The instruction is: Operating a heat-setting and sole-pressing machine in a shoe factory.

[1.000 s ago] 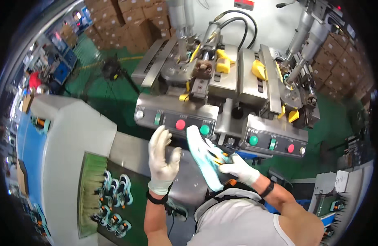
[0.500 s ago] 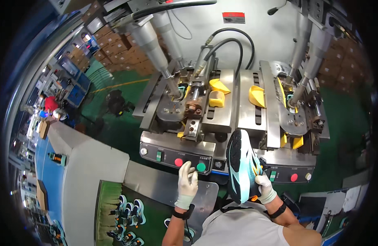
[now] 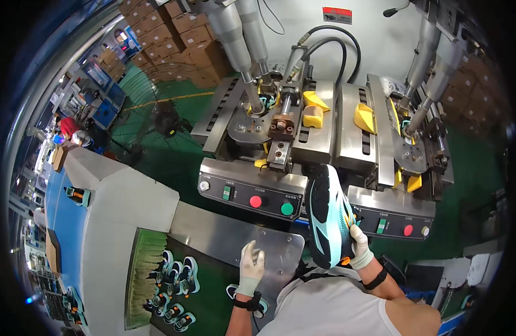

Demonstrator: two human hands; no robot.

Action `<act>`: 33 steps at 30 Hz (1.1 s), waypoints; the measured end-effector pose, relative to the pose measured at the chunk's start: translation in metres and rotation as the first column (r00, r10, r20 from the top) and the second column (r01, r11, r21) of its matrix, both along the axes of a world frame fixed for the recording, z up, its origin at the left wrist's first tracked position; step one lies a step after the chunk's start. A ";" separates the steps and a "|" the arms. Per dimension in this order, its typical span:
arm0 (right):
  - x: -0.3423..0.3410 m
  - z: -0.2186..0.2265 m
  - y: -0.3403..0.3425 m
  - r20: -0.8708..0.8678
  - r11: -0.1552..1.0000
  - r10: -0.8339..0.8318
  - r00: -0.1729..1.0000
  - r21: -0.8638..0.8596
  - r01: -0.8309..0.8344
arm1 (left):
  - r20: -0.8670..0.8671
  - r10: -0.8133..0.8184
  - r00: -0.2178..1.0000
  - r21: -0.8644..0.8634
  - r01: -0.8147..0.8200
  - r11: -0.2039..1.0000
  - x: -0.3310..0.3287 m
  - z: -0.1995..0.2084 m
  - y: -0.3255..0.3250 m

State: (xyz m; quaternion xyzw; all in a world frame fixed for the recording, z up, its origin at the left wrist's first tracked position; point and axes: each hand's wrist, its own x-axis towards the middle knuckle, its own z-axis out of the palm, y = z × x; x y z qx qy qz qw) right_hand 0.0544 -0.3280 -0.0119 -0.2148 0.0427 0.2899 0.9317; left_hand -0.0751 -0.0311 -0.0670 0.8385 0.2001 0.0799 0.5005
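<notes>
While the right hand point(image 3: 360, 248) grips the shoe point(image 3: 330, 218), the cupped left hand point(image 3: 250, 269) has withdrawn.

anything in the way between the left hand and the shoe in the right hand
Nothing visible stands between the left hand and the shoe; the metal plate shows behind the gap. The right hand holds the shoe from its other side.

A long teal-and-black shoe point(image 3: 337, 224) sits against and left of the white-gloved right fingers point(image 3: 356, 235), a grey metal press point(image 3: 317, 137) beyond them; smaller-looking teal-and-black shoes point(image 3: 189, 274) lie left of the white-gloved left fingers point(image 3: 248, 255).
</notes>
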 end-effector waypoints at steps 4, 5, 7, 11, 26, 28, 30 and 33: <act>-0.006 0.006 0.007 -0.010 1.000 0.025 1.000 0.004 -0.025 | -0.021 -0.022 1.000 -0.002 0.022 1.000 0.002 0.002 0.003; -0.008 0.009 0.009 -0.013 1.000 0.022 1.000 0.000 -0.022 | -0.023 -0.032 0.999 -0.005 0.032 0.999 0.007 0.003 0.004; -0.009 0.013 0.009 -0.009 1.000 0.009 1.000 -0.013 -0.009 | 0.013 -0.027 1.000 -0.007 0.027 1.000 0.016 0.005 0.005; -0.005 0.020 0.009 0.019 0.999 -0.011 1.000 -0.034 0.012 | 0.121 -0.053 0.991 0.052 0.047 0.998 0.043 0.023 0.009; 0.039 0.022 0.005 0.075 0.994 -0.091 0.993 -0.052 0.095 | 0.254 -0.468 0.846 0.668 0.197 0.718 0.327 0.109 0.075; 0.040 0.016 0.000 0.090 0.990 -0.081 0.993 -0.106 0.090 | 0.174 -0.436 0.883 0.679 0.214 0.703 0.362 0.086 0.088; 0.038 0.014 -0.002 0.115 0.969 -0.154 0.981 -0.175 0.173 | 0.082 -0.389 0.918 0.667 0.240 0.705 0.394 0.062 0.097; 0.031 0.011 -0.014 0.090 0.945 -0.203 0.975 -0.242 0.220 | -0.003 -0.355 0.935 0.659 0.269 0.702 0.437 0.036 0.091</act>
